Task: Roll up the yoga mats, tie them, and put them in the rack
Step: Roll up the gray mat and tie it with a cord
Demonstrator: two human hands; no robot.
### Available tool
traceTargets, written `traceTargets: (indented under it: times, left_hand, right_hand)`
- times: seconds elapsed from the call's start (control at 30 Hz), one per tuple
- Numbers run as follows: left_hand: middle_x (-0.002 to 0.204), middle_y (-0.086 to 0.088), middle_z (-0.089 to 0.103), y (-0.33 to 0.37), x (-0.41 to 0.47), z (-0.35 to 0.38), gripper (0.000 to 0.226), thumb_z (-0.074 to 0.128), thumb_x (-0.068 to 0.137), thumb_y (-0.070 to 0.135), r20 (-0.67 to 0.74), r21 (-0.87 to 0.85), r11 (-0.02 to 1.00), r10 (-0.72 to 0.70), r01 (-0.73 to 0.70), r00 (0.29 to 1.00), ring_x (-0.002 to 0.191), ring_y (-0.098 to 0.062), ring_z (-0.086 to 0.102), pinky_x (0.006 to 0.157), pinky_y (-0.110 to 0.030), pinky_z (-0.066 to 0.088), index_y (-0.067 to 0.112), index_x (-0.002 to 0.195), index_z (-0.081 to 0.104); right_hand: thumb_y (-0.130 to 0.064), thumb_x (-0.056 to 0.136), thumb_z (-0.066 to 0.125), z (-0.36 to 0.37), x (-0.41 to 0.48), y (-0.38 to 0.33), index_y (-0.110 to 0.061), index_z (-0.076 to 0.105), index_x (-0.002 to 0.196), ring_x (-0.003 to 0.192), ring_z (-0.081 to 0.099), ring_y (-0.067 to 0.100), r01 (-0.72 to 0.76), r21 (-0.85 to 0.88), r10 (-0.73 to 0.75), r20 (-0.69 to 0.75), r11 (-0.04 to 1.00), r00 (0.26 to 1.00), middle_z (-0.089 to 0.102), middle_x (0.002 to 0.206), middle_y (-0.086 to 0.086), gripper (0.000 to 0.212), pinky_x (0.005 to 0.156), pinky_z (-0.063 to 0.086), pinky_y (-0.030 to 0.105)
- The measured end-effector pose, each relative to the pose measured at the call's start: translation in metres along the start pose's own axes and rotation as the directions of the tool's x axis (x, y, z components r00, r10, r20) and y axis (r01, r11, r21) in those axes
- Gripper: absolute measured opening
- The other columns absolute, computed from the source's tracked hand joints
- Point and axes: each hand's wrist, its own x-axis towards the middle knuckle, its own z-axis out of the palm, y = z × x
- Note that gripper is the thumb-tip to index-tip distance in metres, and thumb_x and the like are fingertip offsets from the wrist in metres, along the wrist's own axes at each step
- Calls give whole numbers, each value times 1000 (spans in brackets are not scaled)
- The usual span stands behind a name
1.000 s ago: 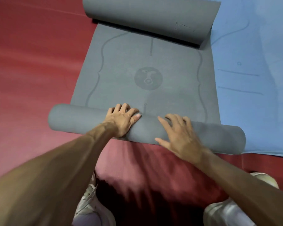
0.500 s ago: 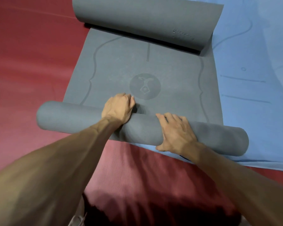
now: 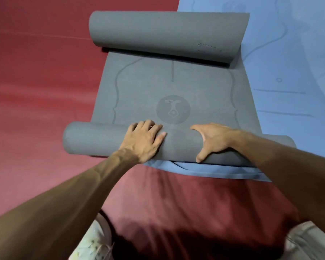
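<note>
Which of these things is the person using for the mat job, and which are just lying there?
In the job: grey mat, half rolled; left hand and right hand on its roll; blue mat, lying flat.
Just there: red floor; white shoe.

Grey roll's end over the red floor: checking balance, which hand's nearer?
Left. The left hand holds the grey roll nearer that end; the right hand grips it farther along.
</note>
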Motion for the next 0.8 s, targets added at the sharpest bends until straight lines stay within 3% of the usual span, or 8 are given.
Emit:
traceTargets:
  times: [0.07,0.17,0.27,0.43,0.57,0.7,0.8]
  left_hand:
    - [131,-5,50,6,-18,-5,72,8,86,61,-11,-20,1000,-12,11,1000,117,-27,48,105,-43,27,25,131,53]
    - [139,-2,40,30,-41,-7,85,-1,78,68,118,-47,999,-5,11,993,126,-25,39,111,-43,17,27,143,37]
    - [143,3,34,62,-58,7,96,-8,71,74,210,-46,999,0,10,978,131,-21,32,113,-43,16,27,149,21]
    - [143,6,32,77,-59,25,91,-4,75,77,218,26,999,-38,33,975,129,-21,31,112,-44,18,28,148,19]
    - [138,6,38,71,-47,27,96,-8,70,78,191,12,1000,-23,21,981,125,-21,36,109,-43,23,28,145,26]
    - [135,6,41,68,-39,25,97,-10,69,78,196,21,1000,-15,11,980,122,-20,39,106,-41,28,29,143,30]
    - [132,6,42,63,-26,24,93,-4,72,81,235,-11,1000,-10,13,972,121,-19,41,102,-39,30,30,141,32]
  right_hand:
    - [-49,54,87,-7,-15,12,-29,41,135,106,57,22,-7,-28,8,46,1000,999,60,120,-1,95,85,46,30]
    - [-46,55,89,-12,-38,33,-30,38,138,111,55,21,-33,-58,40,131,998,991,57,126,-2,99,92,46,31]
    - [-44,51,90,1,-52,50,-34,41,132,108,56,19,-53,-51,63,220,997,973,59,125,-5,95,93,47,32]
    - [-47,40,90,27,-49,66,-47,43,119,99,61,18,-79,42,67,234,996,970,63,110,-8,92,88,52,40]
    - [-43,47,93,24,-38,71,-40,44,127,110,55,13,-78,97,48,281,992,959,58,118,-11,94,95,46,31]
    - [-55,48,90,31,-35,78,-40,39,141,120,35,14,-13,-6,13,155,1000,988,40,127,-6,107,105,33,30]
    - [-56,48,89,31,-38,85,-47,35,141,116,31,13,21,58,-22,19,998,1000,33,123,-9,108,106,29,32]
